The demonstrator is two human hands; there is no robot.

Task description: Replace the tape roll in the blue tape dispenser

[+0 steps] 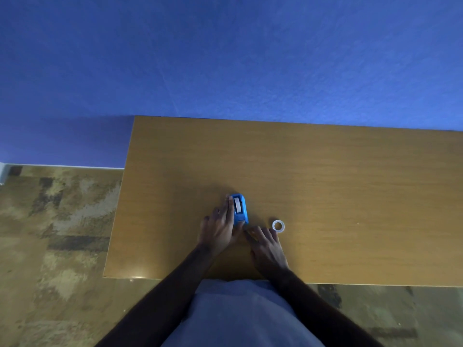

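Note:
The blue tape dispenser (241, 209) stands on the wooden table (325, 184), with a white tape roll showing in its top slot. My left hand (220, 227) lies flat against the dispenser's left side, fingers stretched along it and the thumb near its front end. My right hand (266, 242) rests on the table just below and right of the dispenser, fingers spread, touching nothing I can make out. A small clear tape ring (278, 225) lies flat on the table right beside my right fingertips.
The table's left edge (120, 196) and near edge (350, 284) border a mottled brown floor (55, 234). A blue wall (225, 58) rises behind the table. My light shirt fills the bottom middle.

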